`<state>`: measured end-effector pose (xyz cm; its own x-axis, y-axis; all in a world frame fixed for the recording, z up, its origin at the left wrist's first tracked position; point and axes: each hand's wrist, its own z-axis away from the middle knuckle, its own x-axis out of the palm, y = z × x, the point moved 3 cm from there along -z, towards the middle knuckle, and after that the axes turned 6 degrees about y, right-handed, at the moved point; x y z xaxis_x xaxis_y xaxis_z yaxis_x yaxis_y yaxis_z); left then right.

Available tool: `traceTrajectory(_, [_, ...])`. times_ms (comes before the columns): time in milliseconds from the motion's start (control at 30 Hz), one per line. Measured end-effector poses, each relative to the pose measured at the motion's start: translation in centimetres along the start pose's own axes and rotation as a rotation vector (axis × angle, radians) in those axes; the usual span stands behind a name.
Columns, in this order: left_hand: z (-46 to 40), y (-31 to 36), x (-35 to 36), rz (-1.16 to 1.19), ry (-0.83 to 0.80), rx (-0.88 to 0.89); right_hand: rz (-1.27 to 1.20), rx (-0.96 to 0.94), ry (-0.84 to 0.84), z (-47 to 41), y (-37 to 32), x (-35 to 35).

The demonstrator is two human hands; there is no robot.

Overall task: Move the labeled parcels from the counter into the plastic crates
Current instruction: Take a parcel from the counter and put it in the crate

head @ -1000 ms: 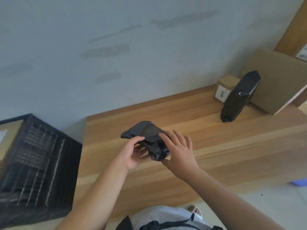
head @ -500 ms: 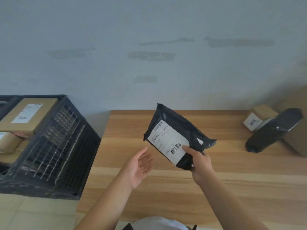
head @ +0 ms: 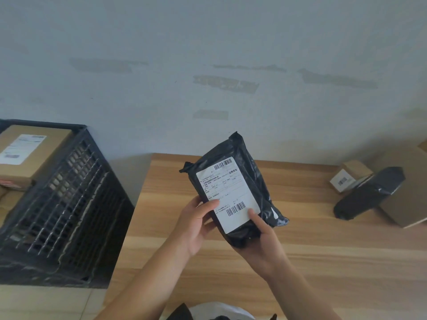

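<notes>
Black parcel (head: 240,181): a plastic mailer bag held upright above the counter's left part, near its back edge, white label (head: 228,195) with barcodes facing the camera.
Left hand (head: 196,225): grips the parcel's lower left side, thumb lying across the label's edge, fingers curled behind the bag.
Right hand (head: 261,241): cups the parcel's bottom end from below, thumb pressed on the label's lower right corner.
Counter (head: 323,262): pale wood planks, standing against a grey-blue wall.
Crate (head: 69,204): dark plastic lattice, just off the counter's left edge, with labeled cardboard boxes (head: 30,153) inside.
Far right end: a second black mailer (head: 367,195) leans on a large cardboard box (head: 406,204); a small labeled carton (head: 349,175) sits just behind it, near the back edge.
</notes>
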<state>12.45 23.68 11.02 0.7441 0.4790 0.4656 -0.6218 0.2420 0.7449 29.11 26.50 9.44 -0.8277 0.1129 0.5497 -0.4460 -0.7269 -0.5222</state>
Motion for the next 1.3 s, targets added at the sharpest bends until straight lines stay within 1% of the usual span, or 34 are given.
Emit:
traceTrajectory(100, [0.2, 2.2, -1.9, -0.059, 0.001, 0.055, 0.119, -0.082, 0.165, 0.6, -0.5, -0.2])
traceTrajectory(167, [0.5, 4.4, -3.4, -0.105, -0.025, 0.095, 0.233, -0.179, 0.225, 1.4, -1.9, -0.6])
traceTrajectory(233, [1.0, 6.5, -4.9, -0.159, -0.077, 0.119, 0.401, -0.3, 0.261, 2.6, -3.7, -0.5])
traceTrajectory(267, [1.3, 7.3, -5.5, -0.188, -0.11, 0.122, 0.493, -0.356, 0.25, 3.4, -4.5, 0.0])
traceTrajectory(333, [2.0, 8.4, -6.7, -0.233, -0.166, 0.119, 0.648, -0.433, 0.162, 5.0, -5.6, 1.6])
traceTrajectory(433, [3.3, 9.1, -7.8, -0.248, -0.205, 0.109, 0.74, -0.513, 0.072, 6.6, -5.9, 3.9])
traceTrajectory(500, [4.1, 9.3, -8.3, -0.251, -0.233, 0.098, 0.76, -0.587, 0.079, 7.2, -5.2, 4.8])
traceTrajectory(567, [4.7, 9.2, -8.7, -0.258, -0.26, 0.09, 0.769, -0.642, 0.12, 7.7, -4.1, 5.2])
traceTrajectory(700, [5.8, 8.7, -9.6, -0.293, -0.287, 0.079, 0.742, -0.678, 0.181, 8.3, -2.4, 5.3])
traceTrajectory(933, [6.6, 8.2, -11.3, -0.305, -0.259, 0.096, 0.694, -0.667, 0.189, 8.5, -1.1, 5.0])
traceTrajectory(1133, [7.2, 7.5, -12.2, -0.312, -0.252, 0.1, 0.645, -0.597, 0.125, 7.6, -1.0, 4.9])
traceTrajectory(1300, [7.4, 6.9, -12.4, -0.256, -0.248, 0.155, 0.661, -0.55, 0.07, 6.2, -1.9, 5.6])
